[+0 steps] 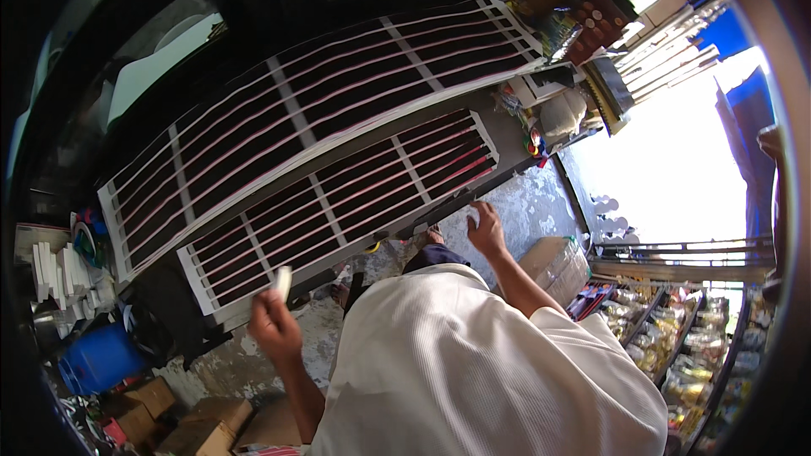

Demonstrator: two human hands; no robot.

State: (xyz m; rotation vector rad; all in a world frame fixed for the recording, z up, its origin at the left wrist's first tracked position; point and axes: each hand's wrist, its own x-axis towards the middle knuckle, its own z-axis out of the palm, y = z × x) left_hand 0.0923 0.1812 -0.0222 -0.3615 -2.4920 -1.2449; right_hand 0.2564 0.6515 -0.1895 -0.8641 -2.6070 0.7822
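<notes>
My left hand (274,321) is closed around a small whitish block-like piece (284,279), whose exact kind I cannot make out. It hovers by the near left corner of a smaller black sheet (283,218) crossed by pale, pinkish-edged lines and white bands. Beyond that sheet lies a longer black one (239,145) with the same striped pattern and white edges. Near the front edge of the table, below the smaller sheet's right end, my right hand (486,230) has its fingers slightly bent and apart, with nothing visible in it.
A dark table (507,131) carries both sheets. At its right end are a plastic bag (563,112) and boxes. White blocks (57,274) and a blue container (101,361) stand left, with cardboard boxes (203,429) below. Right of me are a wrapped carton (553,268) and racks of packets (676,333).
</notes>
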